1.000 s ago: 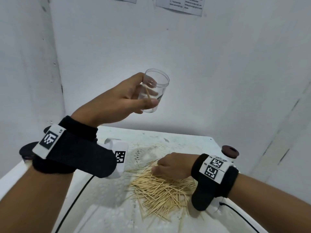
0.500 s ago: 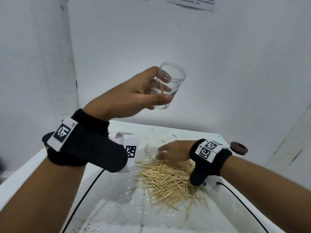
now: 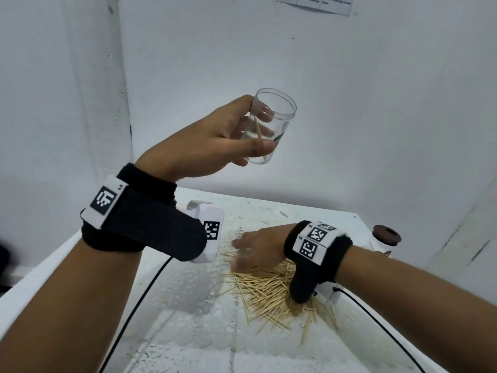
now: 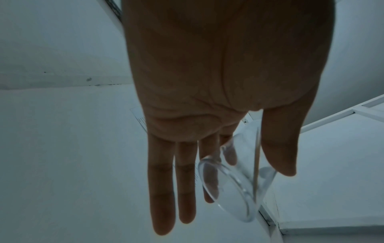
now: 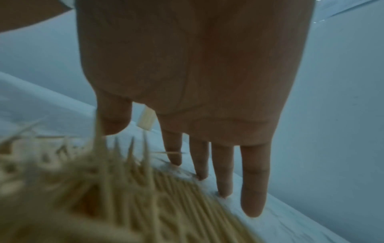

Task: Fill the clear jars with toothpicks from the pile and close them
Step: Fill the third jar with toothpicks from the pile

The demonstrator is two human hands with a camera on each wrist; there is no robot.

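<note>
The left hand (image 3: 215, 138) holds one clear round plastic jar (image 3: 270, 125) up in the air, tilted, thumb and fingers pinching its wall; a single thin wooden toothpick (image 3: 259, 135) leans inside it. Below, the right hand (image 3: 258, 247) lies spread, fingers straight, over the far edge of the one loose pile of pale wooden toothpicks (image 3: 269, 289) on the white surface (image 3: 188, 332). To do this well, I would rake a small parallel bundle together, pinch it near the middle, and bring the jar mouth close before dropping it in. A second jar with a brown ring-shaped lid (image 3: 387, 234) stands near the far right edge. Two jars, one pile.
</note>
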